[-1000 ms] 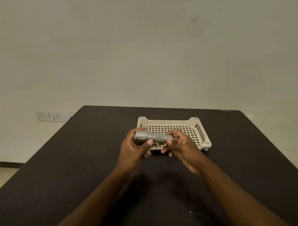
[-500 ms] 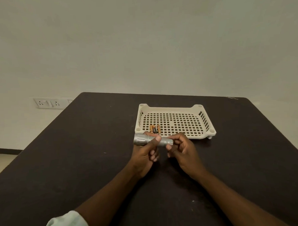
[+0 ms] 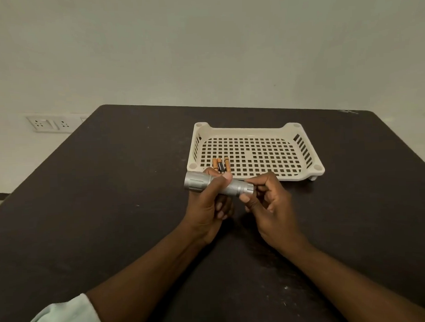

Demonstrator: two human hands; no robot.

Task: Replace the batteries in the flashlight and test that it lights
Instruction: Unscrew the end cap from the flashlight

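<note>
A silver flashlight [image 3: 197,181] lies sideways in the air above the dark table, its wide head pointing left. My left hand [image 3: 209,206] grips its barrel from below, thumb over the top. My right hand [image 3: 271,207] pinches the tail end of the flashlight between thumb and fingers. Just behind the hands, three orange-and-black batteries [image 3: 220,165] lie side by side in the near-left corner of a cream perforated tray [image 3: 302,145].
The dark table [image 3: 111,200] runs from the wall to the near edge, with bare surface on both sides of my arms. White wall sockets [image 3: 50,123] sit on the wall at the left, beyond the table's edge.
Both hands have drawn the flashlight back toward me, off the tray, so the batteries now show. The view has tilted downward. The grip of each hand is the same.
</note>
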